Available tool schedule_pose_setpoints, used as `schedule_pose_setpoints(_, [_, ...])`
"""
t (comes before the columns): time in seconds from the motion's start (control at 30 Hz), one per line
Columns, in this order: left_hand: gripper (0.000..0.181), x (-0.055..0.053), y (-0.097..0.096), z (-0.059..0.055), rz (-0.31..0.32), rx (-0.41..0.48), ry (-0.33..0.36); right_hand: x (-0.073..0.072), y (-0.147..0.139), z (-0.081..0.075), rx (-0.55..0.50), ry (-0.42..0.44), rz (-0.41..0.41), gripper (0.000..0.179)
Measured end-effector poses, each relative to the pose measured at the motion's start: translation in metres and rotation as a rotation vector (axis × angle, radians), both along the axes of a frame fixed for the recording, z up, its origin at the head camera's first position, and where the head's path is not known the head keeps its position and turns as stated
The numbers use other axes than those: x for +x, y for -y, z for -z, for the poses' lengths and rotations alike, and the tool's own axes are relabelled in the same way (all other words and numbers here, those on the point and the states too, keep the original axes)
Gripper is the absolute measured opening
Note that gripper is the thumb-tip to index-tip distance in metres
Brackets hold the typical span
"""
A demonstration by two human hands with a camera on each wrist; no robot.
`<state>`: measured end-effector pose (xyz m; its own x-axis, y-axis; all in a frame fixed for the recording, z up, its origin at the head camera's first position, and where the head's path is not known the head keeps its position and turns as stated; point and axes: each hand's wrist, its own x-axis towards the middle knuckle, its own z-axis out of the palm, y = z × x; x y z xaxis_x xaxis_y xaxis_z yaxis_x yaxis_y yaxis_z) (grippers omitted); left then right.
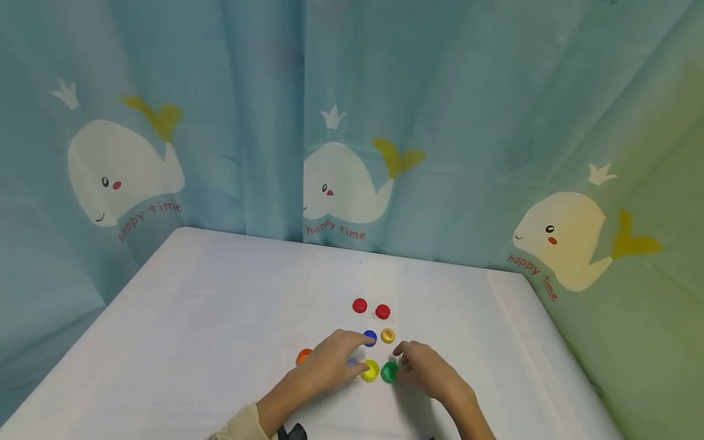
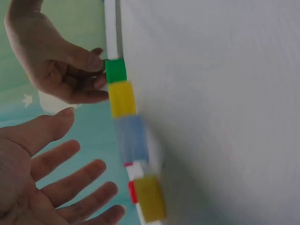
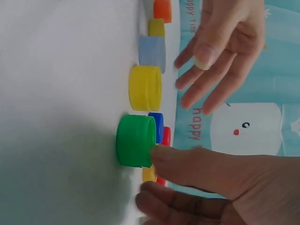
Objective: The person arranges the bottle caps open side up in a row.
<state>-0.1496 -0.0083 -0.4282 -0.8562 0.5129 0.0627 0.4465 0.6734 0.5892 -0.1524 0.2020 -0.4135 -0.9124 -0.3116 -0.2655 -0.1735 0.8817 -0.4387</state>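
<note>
Several plastic bottle caps lie on the white table (image 1: 220, 305). My right hand (image 1: 431, 370) is at the green cap (image 1: 390, 371), its thumb by the rim in the right wrist view and its other fingers loosely bent, gripping nothing. My left hand (image 1: 324, 363) hovers over the caps with fingers spread, as the left wrist view shows. Its thumb tip is near the yellow cap (image 1: 370, 370). Partly hidden beneath it are a light blue cap (image 3: 152, 54) and an orange cap (image 1: 304, 356). A second, darker yellow cap (image 3: 157, 27) shows in the right wrist view.
Beyond the hands lie a blue cap (image 1: 370, 338), a pale gold cap (image 1: 387, 335) and two red caps, one left (image 1: 360, 305) and one right (image 1: 382, 311). A blue-green curtain (image 1: 467, 122) with whale prints hangs behind the table's far edge.
</note>
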Motion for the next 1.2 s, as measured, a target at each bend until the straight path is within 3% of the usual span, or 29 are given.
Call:
schedule_pose_setpoints(0.27, [0.041, -0.013, 0.014, -0.011, -0.088, -0.03, -0.016, -0.009, 0.003, -0.011, 0.04, -0.178, -0.018, 0.025])
schedule_pose_setpoints(0.57, [0.037, -0.034, 0.023, -0.015, -0.169, -0.078, -0.032, -0.026, 0.003, -0.001, 0.05, -0.323, -0.054, 0.022])
schedule_pose_setpoints(0.73, [0.033, -0.046, 0.026, -0.02, -0.194, -0.081, -0.041, -0.045, 0.007, 0.002, -0.063, -0.337, -0.049, 0.02])
schedule_pose_setpoints(0.9, [0.029, -0.061, 0.022, -0.021, -0.182, -0.109, -0.03, -0.065, 0.015, 0.009, -0.194, -0.337, -0.012, 0.02])
schedule_pose_setpoints(1.2, [0.022, -0.092, 0.016, -0.015, -0.135, -0.127, -0.11, -0.094, 0.024, 0.015, -0.067, -0.295, -0.005, 0.028])
